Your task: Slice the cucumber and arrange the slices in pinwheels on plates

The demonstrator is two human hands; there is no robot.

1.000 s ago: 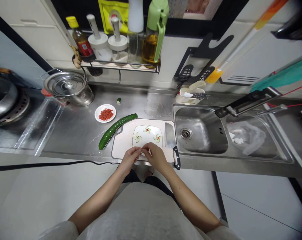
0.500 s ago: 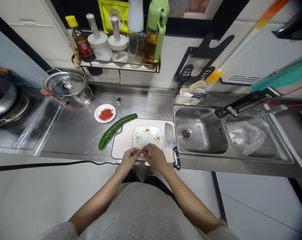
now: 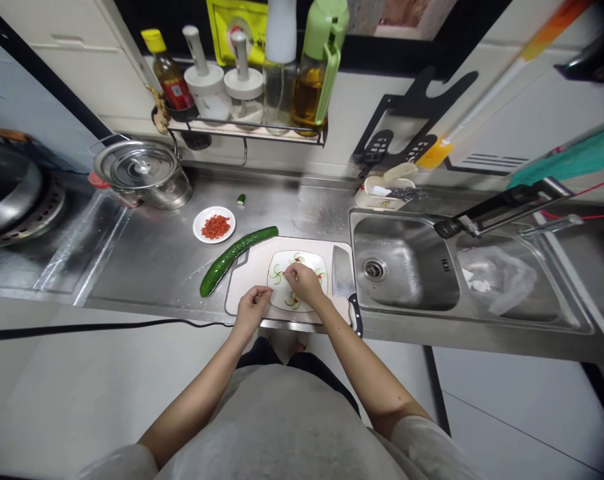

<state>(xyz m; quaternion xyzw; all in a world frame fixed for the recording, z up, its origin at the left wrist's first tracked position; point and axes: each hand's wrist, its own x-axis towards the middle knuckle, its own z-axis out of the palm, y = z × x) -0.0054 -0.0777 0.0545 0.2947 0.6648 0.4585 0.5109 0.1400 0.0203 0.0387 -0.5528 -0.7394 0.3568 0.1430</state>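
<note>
Head view: both hands are at a white square plate that sits on a pale cutting board at the front edge of the steel worktop. The right hand hovers over the plate's middle with its fingers pinched together at the tips; what they grip is too small to tell. The left hand rests at the plate's near-left corner, fingers curled in. 4 green pinwheel garnishes show around the right hand. A whole cucumber lies aslant, touching the board's left side. A cleaver lies on the board's right edge, just beside the sink. A small dish of red bits stands behind the cucumber.
</note>
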